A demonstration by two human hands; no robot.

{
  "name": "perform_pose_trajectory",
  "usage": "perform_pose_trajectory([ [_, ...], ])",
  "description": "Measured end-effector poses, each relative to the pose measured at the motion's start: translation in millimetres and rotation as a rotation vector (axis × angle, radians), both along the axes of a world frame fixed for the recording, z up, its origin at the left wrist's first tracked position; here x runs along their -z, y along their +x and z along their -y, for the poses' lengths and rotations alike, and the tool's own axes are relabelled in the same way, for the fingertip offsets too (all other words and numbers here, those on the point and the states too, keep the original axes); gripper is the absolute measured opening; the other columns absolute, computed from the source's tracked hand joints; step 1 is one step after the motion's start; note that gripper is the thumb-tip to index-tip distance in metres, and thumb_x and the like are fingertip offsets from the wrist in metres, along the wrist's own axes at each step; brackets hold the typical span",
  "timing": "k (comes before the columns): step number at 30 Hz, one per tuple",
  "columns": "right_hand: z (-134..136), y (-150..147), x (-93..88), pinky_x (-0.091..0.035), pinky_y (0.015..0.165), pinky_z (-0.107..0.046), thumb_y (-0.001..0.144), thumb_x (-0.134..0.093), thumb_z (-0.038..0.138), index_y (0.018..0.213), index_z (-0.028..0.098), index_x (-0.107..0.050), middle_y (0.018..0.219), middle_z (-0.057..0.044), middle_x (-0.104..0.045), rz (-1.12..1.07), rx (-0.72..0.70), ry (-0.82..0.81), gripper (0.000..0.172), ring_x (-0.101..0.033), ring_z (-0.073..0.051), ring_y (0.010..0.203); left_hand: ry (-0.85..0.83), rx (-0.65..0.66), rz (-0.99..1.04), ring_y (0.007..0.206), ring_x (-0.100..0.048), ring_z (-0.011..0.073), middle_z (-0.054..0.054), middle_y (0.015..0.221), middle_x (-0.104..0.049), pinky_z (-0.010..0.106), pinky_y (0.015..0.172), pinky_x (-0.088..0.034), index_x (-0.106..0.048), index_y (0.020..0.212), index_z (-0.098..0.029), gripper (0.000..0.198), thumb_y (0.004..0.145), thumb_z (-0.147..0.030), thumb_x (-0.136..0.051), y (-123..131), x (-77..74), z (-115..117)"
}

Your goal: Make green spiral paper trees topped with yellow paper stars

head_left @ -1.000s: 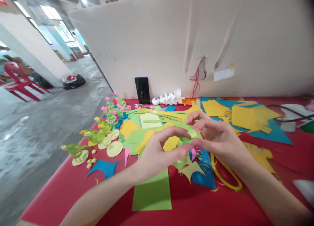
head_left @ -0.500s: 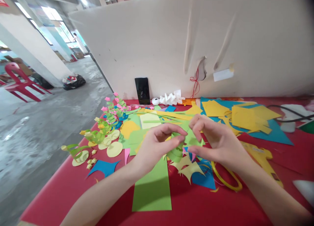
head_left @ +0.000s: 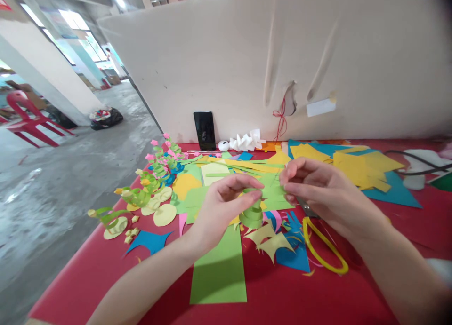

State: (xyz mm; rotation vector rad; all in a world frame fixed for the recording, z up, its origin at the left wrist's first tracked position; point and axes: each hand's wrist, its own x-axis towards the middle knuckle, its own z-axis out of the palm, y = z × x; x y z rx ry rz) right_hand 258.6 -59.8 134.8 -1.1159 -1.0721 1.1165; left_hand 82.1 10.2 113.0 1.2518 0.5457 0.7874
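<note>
My left hand (head_left: 226, 200) pinches the top of a coiled green paper spiral (head_left: 252, 217) between thumb and forefinger. The spiral hangs in stepped rings above the paper pieces. To its right, a short gap away, my right hand (head_left: 319, 186) has its thumb and fingertips drawn together; whatever they may hold is too small to make out. Beneath that hand lies a yellow loop handle (head_left: 339, 270), with a grey metal part partly hidden by the palm. Below the spiral are cream paper offcuts (head_left: 275, 244) and a long green paper sheet (head_left: 219, 278).
Finished-looking curled paper stems (head_left: 165, 158) stand at the left on the red table (head_left: 169, 287), beside cream paper discs (head_left: 165, 214). A phone (head_left: 205, 130) leans on the pale board behind. Yellow sheets (head_left: 363, 167) lie over blue paper at right.
My right hand has moved up and right, away from the spiral, and its fingers have drawn together. My left hand stays nearly in place, and more of the spiral shows. My right forearm now covers the yellow tool.
</note>
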Motion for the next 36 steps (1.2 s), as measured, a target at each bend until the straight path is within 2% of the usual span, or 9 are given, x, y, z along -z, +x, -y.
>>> perform_pose_trajectory([
  [5,0.4,1.2,-1.7,-0.046,0.048,-0.019,0.072,-0.072,0.025,0.076,0.022,-0.059,0.070,0.004,-0.054,-0.074,-0.007,-0.048,0.013,-0.052,-0.006,0.053,0.004,-0.005,-0.005,0.074,-0.059,0.0055,-0.004,0.081,-0.064,0.014,0.068,-0.047,-0.070,0.081,-0.024,0.006,0.075,-0.023,-0.071,0.3,1.6,0.6],
  [14,2.3,1.0,-0.4,-0.044,0.048,-0.018,0.078,-0.067,0.029,0.081,0.024,-0.058,0.078,0.003,-0.055,0.005,0.160,0.082,0.011,-0.050,-0.005,0.056,0.086,-0.066,-0.017,0.083,-0.060,0.0087,-0.002,0.083,-0.067,0.015,0.072,-0.047,-0.069,0.078,-0.023,0.005,0.074,-0.021,-0.071,0.2,0.3,0.7],
  [17,7.0,-3.4,-2.1,-0.046,0.052,-0.021,0.078,-0.066,0.034,0.094,0.026,-0.059,0.086,0.000,-0.058,0.230,0.139,0.120,0.019,-0.054,-0.010,0.068,0.151,-0.091,-0.058,0.083,-0.061,0.0115,-0.001,0.083,-0.068,0.019,0.074,-0.048,-0.068,0.078,-0.021,0.005,0.074,-0.022,-0.070,0.8,-1.8,0.6],
  [20,10.9,-14.8,-2.4,-0.046,0.051,-0.021,0.064,-0.077,0.030,0.099,0.026,-0.057,0.093,-0.001,-0.059,0.549,0.111,0.158,0.040,-0.054,-0.011,0.071,0.254,-0.113,-0.108,0.082,-0.062,0.0130,0.000,0.082,-0.069,0.023,0.076,-0.048,-0.067,0.078,-0.020,0.004,0.075,-0.020,-0.068,0.6,-4.7,2.3],
  [22,11.9,-21.8,-1.4,-0.045,0.050,-0.021,0.067,-0.074,0.027,0.093,0.025,-0.057,0.089,0.000,-0.059,0.680,0.129,0.195,0.031,-0.052,-0.010,0.066,0.298,-0.116,-0.122,0.083,-0.062,0.0130,0.000,0.081,-0.069,0.023,0.078,-0.047,-0.066,0.078,-0.021,0.004,0.075,-0.018,-0.067,0.1,-6.3,3.8],
  [24,12.2,-24.6,0.1,-0.044,0.050,-0.021,0.077,-0.063,0.024,0.084,0.024,-0.056,0.083,0.001,-0.060,0.725,0.144,0.222,0.010,-0.053,-0.009,0.065,0.301,-0.109,-0.126,0.082,-0.062,0.0121,-0.001,0.081,-0.068,0.022,0.078,-0.047,-0.066,0.078,-0.021,0.003,0.076,-0.019,-0.068,-0.3,-7.0,4.7],
  [28,13.2,-18.2,2.3,-0.043,0.050,-0.020,0.078,-0.062,0.024,0.078,0.024,-0.059,0.077,0.001,-0.059,0.486,0.167,0.142,0.003,-0.053,-0.010,0.067,0.255,-0.087,-0.126,0.083,-0.061,0.0099,-0.002,0.083,-0.068,0.019,0.078,-0.047,-0.066,0.079,-0.022,0.004,0.076,-0.021,-0.069,0.2,-6.1,3.7],
  [32,13.2,-8.9,2.2,-0.039,0.045,-0.019,0.077,-0.068,0.032,0.085,0.025,-0.062,0.065,0.003,-0.052,0.157,0.186,0.012,0.012,-0.047,-0.008,0.055,0.184,-0.047,-0.149,0.086,-0.062,0.0122,-0.001,0.086,-0.069,0.021,0.076,-0.048,-0.068,0.077,-0.021,0.008,0.072,-0.025,-0.073,1.5,-3.1,2.3],
  [36,7.7,1.9,0.7,-0.037,0.045,-0.021,0.076,-0.068,0.038,0.078,0.023,-0.060,0.067,0.002,-0.052,0.010,0.232,0.003,0.017,-0.048,-0.008,0.055,0.045,-0.031,-0.151,0.083,-0.062,0.0164,0.002,0.086,-0.069,0.026,0.069,-0.051,-0.070,0.074,-0.020,0.016,0.065,-0.031,-0.078,1.4,0.0,4.1],
])
